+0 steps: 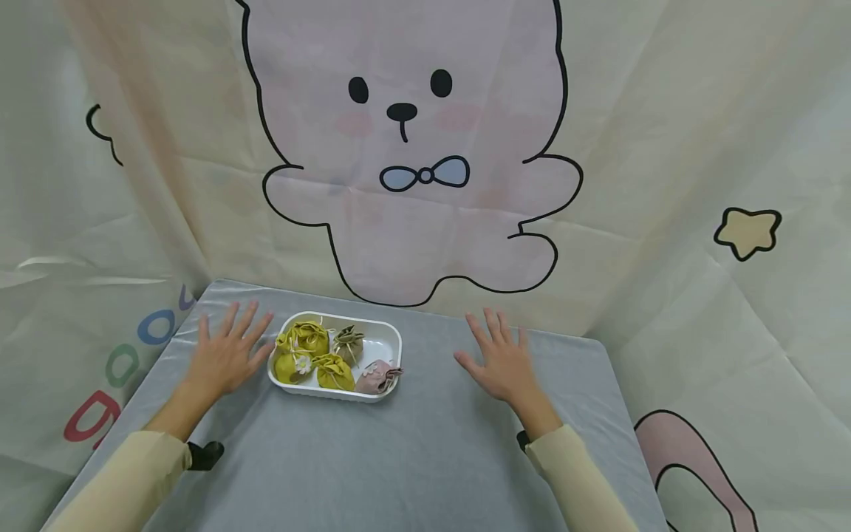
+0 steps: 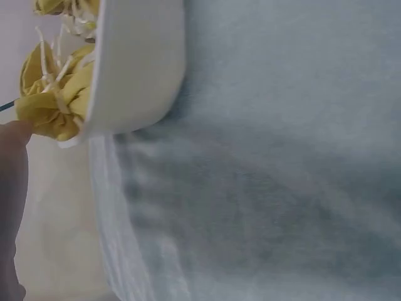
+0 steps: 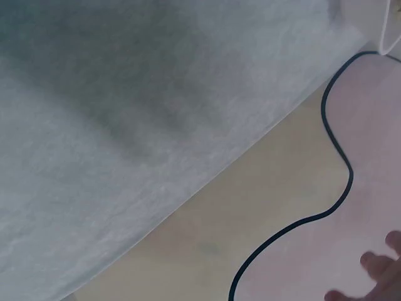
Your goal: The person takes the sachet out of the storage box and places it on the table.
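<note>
A white tray (image 1: 332,394) on the table holds several small drawstring pouches. Most are yellow, such as the yellow pouch (image 1: 335,372) at its front; an olive pouch (image 1: 349,345) and a pink pouch (image 1: 377,377) lie toward its right side. Just left of the tray, my left hand (image 1: 229,356) is spread with straight fingers, its thumb near the tray's rim. Well to the right of the tray, my right hand (image 1: 503,366) is spread too and holds nothing. The left wrist view shows a yellow pouch (image 2: 53,94) above the tray's wall.
Grey-blue cloth (image 1: 412,465) covers the table. Behind it hangs a curtain (image 1: 618,185) printed with a large pink bear, and more printed cloth closes in both sides. A black wrist strap (image 1: 205,455) shows at the left sleeve's cuff.
</note>
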Available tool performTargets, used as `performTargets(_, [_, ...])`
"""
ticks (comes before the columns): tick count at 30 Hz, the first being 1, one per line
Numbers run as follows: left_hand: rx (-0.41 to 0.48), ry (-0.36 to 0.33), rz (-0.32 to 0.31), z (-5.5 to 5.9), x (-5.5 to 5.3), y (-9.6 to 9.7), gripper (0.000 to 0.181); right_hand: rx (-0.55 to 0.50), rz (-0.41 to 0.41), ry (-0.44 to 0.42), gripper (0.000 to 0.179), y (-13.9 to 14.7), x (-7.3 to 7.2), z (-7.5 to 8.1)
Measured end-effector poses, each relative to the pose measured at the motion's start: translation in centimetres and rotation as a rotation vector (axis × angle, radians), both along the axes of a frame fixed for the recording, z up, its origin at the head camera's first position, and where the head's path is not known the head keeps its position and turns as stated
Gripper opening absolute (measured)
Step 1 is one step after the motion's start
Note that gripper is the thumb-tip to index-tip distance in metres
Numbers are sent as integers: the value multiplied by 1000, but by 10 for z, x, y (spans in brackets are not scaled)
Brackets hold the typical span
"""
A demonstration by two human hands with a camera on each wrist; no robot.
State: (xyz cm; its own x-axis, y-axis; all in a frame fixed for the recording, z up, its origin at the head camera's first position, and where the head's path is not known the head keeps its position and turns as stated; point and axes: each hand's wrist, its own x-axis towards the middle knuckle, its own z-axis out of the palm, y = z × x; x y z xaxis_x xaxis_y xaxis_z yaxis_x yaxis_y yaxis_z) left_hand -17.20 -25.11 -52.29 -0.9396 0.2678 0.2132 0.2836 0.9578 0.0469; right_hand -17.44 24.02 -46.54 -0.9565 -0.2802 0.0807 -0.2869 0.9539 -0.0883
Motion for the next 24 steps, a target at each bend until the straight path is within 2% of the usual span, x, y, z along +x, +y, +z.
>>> performTargets(6, [4, -103, -12, -6, 6, 3, 62, -108, 110, -43, 85, -21, -1, -3])
performTargets(13, [-1, -191, -43, -11, 9, 4, 65, -221, 182, -111, 89, -43, 0, -5])
performTargets(19, [34, -199, -58, -13, 10, 5, 68, -277, 227, -121, 85, -54, 4, -12])
performTargets(24, [28, -211, -55, -15, 12, 4, 69, -318, 246, -155, 85, -63, 7, -17])
